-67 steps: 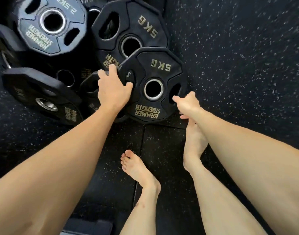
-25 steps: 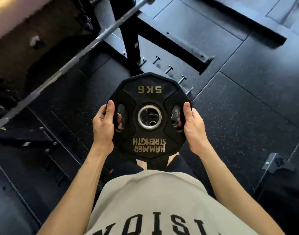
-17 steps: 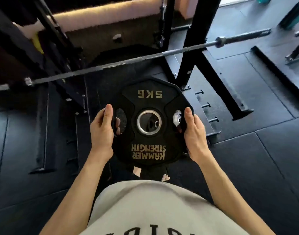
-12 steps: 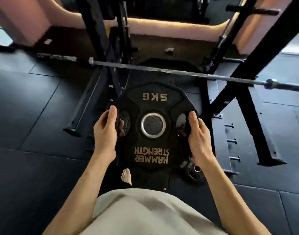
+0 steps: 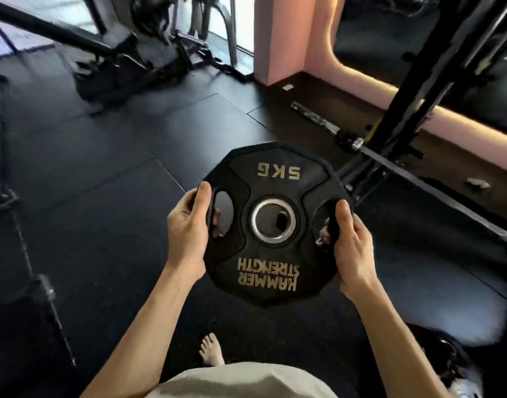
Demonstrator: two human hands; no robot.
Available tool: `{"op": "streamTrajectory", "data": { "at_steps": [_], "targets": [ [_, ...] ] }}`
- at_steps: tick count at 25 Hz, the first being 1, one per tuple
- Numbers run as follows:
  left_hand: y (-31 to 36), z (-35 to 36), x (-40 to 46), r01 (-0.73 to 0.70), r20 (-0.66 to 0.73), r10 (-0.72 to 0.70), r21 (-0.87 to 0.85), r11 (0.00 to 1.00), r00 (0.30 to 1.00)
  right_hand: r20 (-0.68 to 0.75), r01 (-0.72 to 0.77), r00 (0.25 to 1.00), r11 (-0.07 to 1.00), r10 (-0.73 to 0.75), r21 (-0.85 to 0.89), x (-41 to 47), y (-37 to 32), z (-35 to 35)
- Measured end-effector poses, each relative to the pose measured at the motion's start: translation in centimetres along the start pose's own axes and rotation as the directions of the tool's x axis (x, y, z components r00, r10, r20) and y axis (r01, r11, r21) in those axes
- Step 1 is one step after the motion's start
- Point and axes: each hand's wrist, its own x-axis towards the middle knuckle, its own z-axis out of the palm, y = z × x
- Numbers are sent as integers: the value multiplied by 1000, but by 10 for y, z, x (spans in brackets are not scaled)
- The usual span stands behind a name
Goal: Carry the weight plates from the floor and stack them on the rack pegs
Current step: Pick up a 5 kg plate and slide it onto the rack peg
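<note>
Black rubber gym floor (image 5: 108,156), rack upright (image 5: 413,81) at 2 o'clock. 5 kg plate (image 5: 275,262) mid-air at center, near flat. Left hand (image 5: 187,234) grips the 9 o'clock handle slot, right hand (image 5: 351,248) the 3 o'clock slot.

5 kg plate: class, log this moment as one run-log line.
5 kg plate | carried flat | left hand and right hand grip side slots | above the floor | not on peg

One weight plate (image 5: 276,224), held between two hands: left hand (image 5: 187,235), right hand (image 5: 352,249). One bare foot (image 5: 211,350) below them; one barbell (image 5: 370,152) beyond the right hand.
</note>
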Motion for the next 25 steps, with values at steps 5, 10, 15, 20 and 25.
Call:
{"op": "streamTrajectory", "data": {
  "at_steps": [5, 10, 15, 20, 25],
  "targets": [
    [40, -89, 91, -10, -136, 11, 5, 1000, 991, 107, 50, 993, 998, -46, -42, 40, -4, 146],
    [63, -123, 180, -33, -159, 24, -53, 998, 987, 154, 63, 987, 997, -55, -50, 98, -15, 237],
    [79, -126, 303, -70, -167, 62, -48, 996, 984, 187, 78, 980, 997, -73, -20, 196, -21, 319],
    [110, -106, 433, -73, -179, 61, -61, 996, 982, 191, 67, 980, 998, -62, -19, 308, -46, 395],
    [139, -83, 556, -76, -170, 67, -46, 996, 983, 159, 70, 985, 997, -63, -39, 412, -75, 458]
  ]
}}
